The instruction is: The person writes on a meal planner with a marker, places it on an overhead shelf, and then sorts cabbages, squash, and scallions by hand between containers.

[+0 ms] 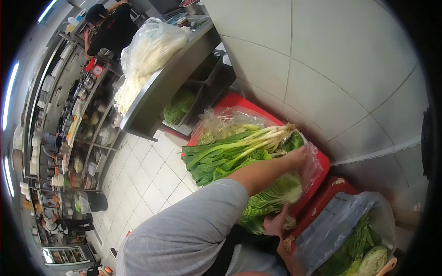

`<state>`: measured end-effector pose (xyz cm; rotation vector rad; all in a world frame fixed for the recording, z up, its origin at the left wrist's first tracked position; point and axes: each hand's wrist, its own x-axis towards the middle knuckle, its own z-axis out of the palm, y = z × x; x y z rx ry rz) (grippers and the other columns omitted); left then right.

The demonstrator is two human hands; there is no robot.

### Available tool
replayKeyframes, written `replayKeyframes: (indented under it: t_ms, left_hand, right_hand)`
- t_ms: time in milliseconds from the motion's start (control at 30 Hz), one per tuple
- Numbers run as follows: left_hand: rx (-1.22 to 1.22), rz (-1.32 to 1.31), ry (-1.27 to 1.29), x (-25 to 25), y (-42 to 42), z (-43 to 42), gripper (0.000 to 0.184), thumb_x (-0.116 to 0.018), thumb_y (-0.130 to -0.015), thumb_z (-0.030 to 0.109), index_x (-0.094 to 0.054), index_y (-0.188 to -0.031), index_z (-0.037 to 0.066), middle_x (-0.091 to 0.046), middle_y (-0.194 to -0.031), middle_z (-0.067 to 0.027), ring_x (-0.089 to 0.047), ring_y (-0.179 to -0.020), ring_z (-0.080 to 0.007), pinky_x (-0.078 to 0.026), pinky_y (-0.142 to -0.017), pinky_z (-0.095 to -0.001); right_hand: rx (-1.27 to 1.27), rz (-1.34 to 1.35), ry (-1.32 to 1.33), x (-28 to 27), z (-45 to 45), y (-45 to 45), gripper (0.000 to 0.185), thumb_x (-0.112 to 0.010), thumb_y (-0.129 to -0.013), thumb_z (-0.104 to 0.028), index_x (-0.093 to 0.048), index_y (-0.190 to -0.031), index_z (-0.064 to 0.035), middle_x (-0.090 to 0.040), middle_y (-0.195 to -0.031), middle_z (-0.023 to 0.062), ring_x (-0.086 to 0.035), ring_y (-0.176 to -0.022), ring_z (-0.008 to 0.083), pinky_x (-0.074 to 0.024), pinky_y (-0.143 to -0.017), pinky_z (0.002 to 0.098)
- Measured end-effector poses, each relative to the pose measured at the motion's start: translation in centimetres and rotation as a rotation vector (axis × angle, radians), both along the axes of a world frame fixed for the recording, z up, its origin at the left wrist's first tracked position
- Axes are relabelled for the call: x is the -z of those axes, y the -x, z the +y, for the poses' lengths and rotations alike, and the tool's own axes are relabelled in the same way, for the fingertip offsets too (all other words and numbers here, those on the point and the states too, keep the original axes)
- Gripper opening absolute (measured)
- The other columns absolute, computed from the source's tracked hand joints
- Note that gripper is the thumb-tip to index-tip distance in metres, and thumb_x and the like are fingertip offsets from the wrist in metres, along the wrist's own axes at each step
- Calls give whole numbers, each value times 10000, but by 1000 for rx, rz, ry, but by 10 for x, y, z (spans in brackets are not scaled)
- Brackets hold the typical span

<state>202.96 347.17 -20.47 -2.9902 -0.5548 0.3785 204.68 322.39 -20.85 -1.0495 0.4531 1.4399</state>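
A napa cabbage [281, 191] with a pale base and green leaves lies at the near side of a red crate [324, 161]. My left hand [299, 158], at the end of the grey sleeve, reaches down over the crate beside the cabbage and a clear plastic bag [314, 168]; its fingertips are hidden. Lower down, my right hand [275, 224] is closed on the cabbage's near side, one finger lying along the leaves. Leeks [230, 152] with white root ends lie across the crate above my left forearm. A small leafy green [293, 141] sits by their roots.
A lined bin [386, 207] of leafy greens stands at lower right, beside a red container edge [338, 184]. Above the crate, a steel table [172, 76] holds a bulging plastic bag [154, 46]. Tiled wall [322, 69] rises at right. A co-worker [113, 30] stands at upper left.
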Motion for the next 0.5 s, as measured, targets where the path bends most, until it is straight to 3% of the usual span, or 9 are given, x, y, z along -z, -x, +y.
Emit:
replayKeyframes:
  t_ms: [67,167,200,300,400,467,500]
  left_hand:
    - [110,-17,-47,-13,-6,-9,248,-587,-766,284,-671,-968,167,-591,-1103,1,-509,-1094,-170,-315,-945,-477]
    - [-215,140,436,22,-19,-4,254,-549,-774,200,-680,-982,136,-593,-1155,-68,-574,-1051,-216,-323,-958,-516]
    - [-205,152,412,25,-16,-2,256,-538,-806,219,-651,-1029,164,-575,-1163,-48,-612,-976,-219,-341,-944,-507]
    - [-28,-51,225,19,7,-2,236,-534,-816,268,-632,-1026,225,-551,-1161,-28,-526,-1087,-184,-383,-855,-461]
    - [90,-160,84,30,5,-5,237,-522,-818,275,-618,-1034,285,-531,-1172,-12,-515,-1088,-179,-366,-869,-438]
    - [154,-236,66,39,5,-6,215,-529,-804,280,-639,-987,253,-564,-1106,-8,-510,-1084,-178,-359,-889,-424]
    - [185,-272,56,40,5,-5,208,-533,-797,283,-649,-963,237,-581,-1074,-6,-508,-1082,-178,-355,-899,-417]
  right_hand:
    - [-33,69,-49,3,0,-3,654,-595,-836,-497,-409,-1326,-107,-465,-1319,56,-450,-1184,237,-357,-1014,391]
    - [-62,44,-37,-20,14,3,684,-548,-850,-530,-375,-1353,-99,-426,-1357,69,-417,-1219,264,-334,-1031,421]
    - [-66,12,-13,-28,16,5,694,-534,-853,-539,-365,-1360,-96,-415,-1367,72,-405,-1229,272,-328,-1035,430]
    - [-68,60,7,-27,16,5,688,-548,-849,-526,-370,-1356,-97,-422,-1358,73,-406,-1229,269,-328,-1034,425]
    - [-87,13,-17,-27,16,5,684,-560,-844,-521,-373,-1356,-106,-430,-1349,71,-407,-1226,268,-333,-1031,421]
    - [-203,-202,-143,-9,-1,4,668,-562,-847,-510,-380,-1352,-112,-434,-1345,68,-415,-1219,264,-340,-1026,417]
    - [-206,-182,-158,-4,0,4,665,-564,-848,-506,-380,-1352,-114,-435,-1343,68,-416,-1218,265,-341,-1026,416]
